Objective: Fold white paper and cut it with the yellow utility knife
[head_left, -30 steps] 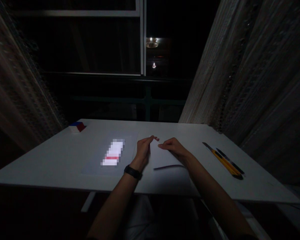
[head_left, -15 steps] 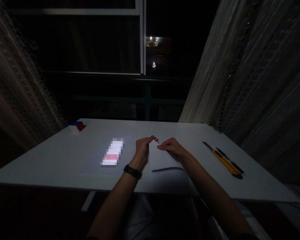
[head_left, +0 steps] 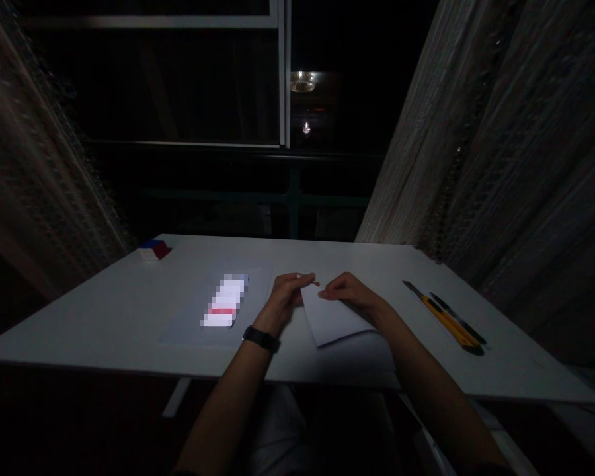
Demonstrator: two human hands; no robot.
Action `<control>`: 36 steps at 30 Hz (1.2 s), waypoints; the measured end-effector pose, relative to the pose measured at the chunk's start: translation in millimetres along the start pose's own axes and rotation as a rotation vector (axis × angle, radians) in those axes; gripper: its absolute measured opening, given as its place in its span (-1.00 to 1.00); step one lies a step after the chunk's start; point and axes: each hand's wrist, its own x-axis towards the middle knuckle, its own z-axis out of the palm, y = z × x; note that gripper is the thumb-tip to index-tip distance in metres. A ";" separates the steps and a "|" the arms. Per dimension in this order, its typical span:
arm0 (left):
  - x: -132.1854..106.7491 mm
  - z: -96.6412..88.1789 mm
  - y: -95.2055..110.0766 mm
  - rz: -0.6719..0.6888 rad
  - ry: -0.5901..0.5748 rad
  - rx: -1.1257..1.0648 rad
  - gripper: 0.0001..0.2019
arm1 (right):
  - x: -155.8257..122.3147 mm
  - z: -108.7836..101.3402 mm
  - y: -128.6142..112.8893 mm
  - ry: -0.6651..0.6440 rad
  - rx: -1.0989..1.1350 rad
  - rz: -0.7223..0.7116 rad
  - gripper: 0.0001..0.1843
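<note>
The left hand (head_left: 283, 295) has its grip closed at the far corner of the folded paper (head_left: 333, 318), near the middle of the worktop (head_left: 99, 304). I just saw the paper's near edge swing rightward, so I'd judge it's being turned; its long axis slants from far left to near right, narrow end away, the right hand (head_left: 353, 291) pinching its far edge.

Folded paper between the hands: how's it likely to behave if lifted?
Probably floppy: the folded paper looks thin and bends over itself. Likely light, with no visible bulk. It may spring open if released, since the upper flap seems loose over the layer beneath.
</note>
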 end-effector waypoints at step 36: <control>7.4 1.1 -19.6 0.483 0.291 0.628 -0.70 | 25.0 14.5 29.5 0.654 0.120 -0.113 -0.50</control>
